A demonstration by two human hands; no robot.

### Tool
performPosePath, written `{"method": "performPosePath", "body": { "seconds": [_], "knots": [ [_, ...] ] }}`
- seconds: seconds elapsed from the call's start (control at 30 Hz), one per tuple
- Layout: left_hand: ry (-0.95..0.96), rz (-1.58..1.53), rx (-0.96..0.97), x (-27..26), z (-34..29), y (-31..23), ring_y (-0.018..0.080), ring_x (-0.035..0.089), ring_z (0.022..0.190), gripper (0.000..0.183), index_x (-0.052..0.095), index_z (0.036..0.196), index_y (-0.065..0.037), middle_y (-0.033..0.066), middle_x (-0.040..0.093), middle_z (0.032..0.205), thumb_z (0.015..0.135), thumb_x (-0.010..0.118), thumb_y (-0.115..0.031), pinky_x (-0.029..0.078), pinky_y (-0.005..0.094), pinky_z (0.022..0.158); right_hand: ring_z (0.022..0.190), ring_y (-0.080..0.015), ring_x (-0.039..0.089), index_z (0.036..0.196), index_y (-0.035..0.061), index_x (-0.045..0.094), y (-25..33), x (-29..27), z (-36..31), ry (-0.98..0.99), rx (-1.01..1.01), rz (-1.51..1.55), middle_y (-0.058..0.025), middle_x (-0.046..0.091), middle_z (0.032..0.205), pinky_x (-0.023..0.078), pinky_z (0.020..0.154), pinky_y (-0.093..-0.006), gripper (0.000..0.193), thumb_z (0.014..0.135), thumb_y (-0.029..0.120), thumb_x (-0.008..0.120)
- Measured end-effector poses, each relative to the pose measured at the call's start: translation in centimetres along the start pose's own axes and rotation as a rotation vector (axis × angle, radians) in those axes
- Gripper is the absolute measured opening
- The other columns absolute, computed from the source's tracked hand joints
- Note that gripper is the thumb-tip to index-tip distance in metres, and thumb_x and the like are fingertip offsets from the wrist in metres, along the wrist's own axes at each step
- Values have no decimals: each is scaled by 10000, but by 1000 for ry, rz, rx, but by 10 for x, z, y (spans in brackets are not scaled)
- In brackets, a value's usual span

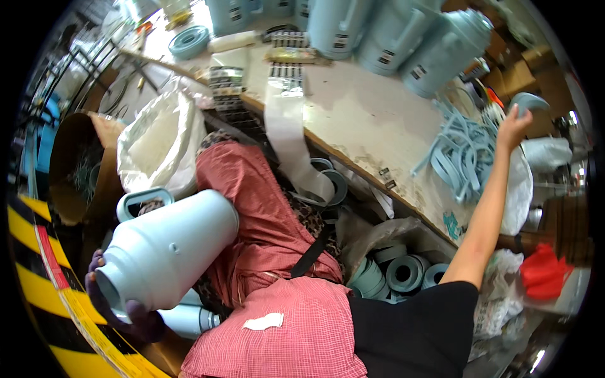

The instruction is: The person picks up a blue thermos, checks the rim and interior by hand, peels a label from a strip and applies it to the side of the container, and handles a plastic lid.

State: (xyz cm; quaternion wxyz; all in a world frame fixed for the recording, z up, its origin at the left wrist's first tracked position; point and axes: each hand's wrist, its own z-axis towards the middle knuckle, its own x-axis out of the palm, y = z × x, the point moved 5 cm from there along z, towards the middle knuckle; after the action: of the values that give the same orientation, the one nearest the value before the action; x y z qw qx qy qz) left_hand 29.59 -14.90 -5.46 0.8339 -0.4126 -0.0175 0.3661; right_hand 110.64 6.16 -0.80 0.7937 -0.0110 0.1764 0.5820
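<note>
Head view: the bench [359,126] is the landmark, with pale blue flasks [337,31] along its far side.
Flask body [176,242]: pale blue, tilted, off the bench's near edge toward the left; probably light and hollow, stiff, smooth enough to slip and easily scuffed. Best hold: round the neck, with support under the barrel.
Strip bundle [463,157]: on the bench's right end; looks soft and bendy, apt to tangle.
Left hand [129,324]: darkly gloved, off the bench's near left, fingers and thumb clamped about the flask body's open mouth.
Right hand [513,132]: bare, raised at the bench's far right, closed on a small piece; the hands are well apart.
Curved piece [529,101]: pale blue, above the bench's far right corner; likely light, stiffness unclear; an edge pinch suits it.
</note>
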Motion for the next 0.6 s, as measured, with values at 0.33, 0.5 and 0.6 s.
{"method": "performPosePath", "body": {
  "seconds": [0.33, 0.5, 0.6],
  "knots": [
    [460, 243, 390, 43, -34, -57, 416, 616, 1080, 916, 373, 1456, -136, 212, 589, 1190, 742, 802, -518, 381, 636, 1081, 382, -51, 275, 1281, -18, 505, 486, -157, -229, 1191, 539, 2179, 27, 394, 597, 243, 359, -221, 385, 1091, 312, 445],
    [305, 359, 255, 21, -31, -50, 415, 608, 1176, 1022, 384, 1483, -91, 172, 614, 1235, 696, 796, -597, 234, 588, 1188, 350, -56, 283, 1225, 10, 503, 524, -185, -282, 1502, 1173, 2479, 12, 386, 569, 254, 330, -212, 322, 1100, 299, 432],
    [295, 345, 199, 18, -26, -44, 415, 604, 1194, 1019, 388, 1493, -145, 137, 627, 1243, 685, 812, -600, 221, 583, 1198, 347, -59, 298, 1227, 31, 499, 522, -189, -289, 1441, 1133, 2496, 19, 383, 575, 274, 337, -221, 308, 1109, 297, 401]
  ]
}}
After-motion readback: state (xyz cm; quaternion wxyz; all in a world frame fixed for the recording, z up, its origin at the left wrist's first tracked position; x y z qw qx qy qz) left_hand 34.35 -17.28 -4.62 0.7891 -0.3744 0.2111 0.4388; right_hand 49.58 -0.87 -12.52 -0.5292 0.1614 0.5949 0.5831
